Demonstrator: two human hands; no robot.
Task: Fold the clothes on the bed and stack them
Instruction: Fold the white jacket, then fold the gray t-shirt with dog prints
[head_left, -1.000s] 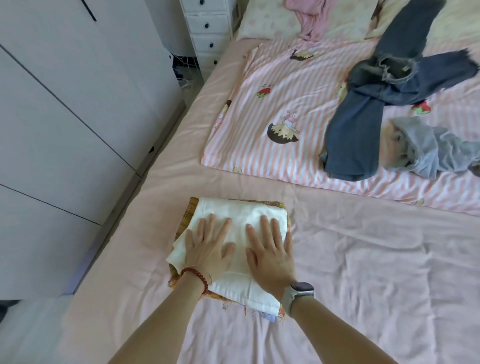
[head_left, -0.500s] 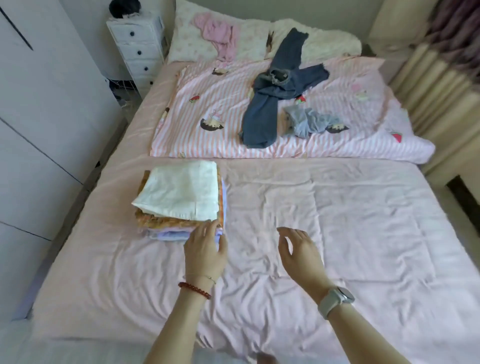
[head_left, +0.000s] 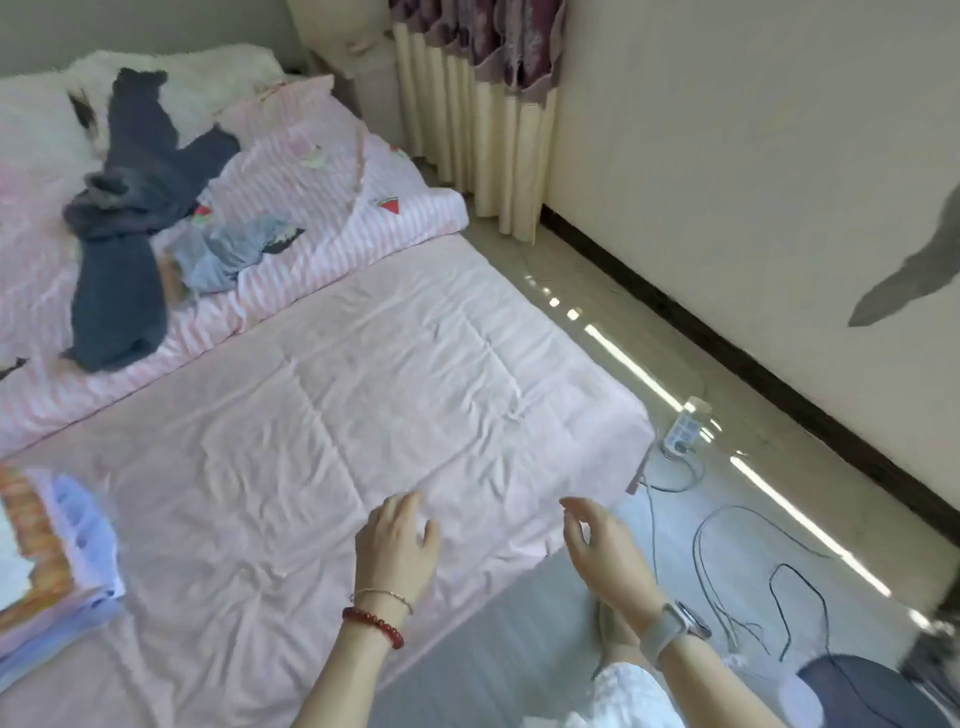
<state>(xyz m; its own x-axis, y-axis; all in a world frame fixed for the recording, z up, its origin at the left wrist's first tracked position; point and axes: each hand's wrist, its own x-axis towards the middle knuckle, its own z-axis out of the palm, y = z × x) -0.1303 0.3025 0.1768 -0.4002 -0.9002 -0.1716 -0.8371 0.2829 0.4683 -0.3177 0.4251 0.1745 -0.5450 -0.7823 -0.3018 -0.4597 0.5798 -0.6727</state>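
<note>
Both hands hovered empty over the bed (head_left: 363, 364): the left hand (head_left: 397, 548) loose-fingered, the right hand (head_left: 605, 553) lightly curled, past the bed's edge. The folded stack (head_left: 52, 561) was cut off at the left border. Dark jeans (head_left: 130, 223) sprawled lengthwise toward the pillows, blurred, beside a crumpled light-blue garment (head_left: 234, 249).

Single head-worn wide-angle view, from above the bed's (head_left: 363, 395) near edge, close by its right corner. Faces forward and down, angled right toward the wall (head_left: 753, 182) and curtain (head_left: 483, 104). Near: left hand (head_left: 397, 551) and right hand (head_left: 605, 551) low in frame. Folded stack (head_left: 57, 551) cut off at left border; far headboard end upper left. Floor (head_left: 519, 639) in lower right. No second view.
</note>
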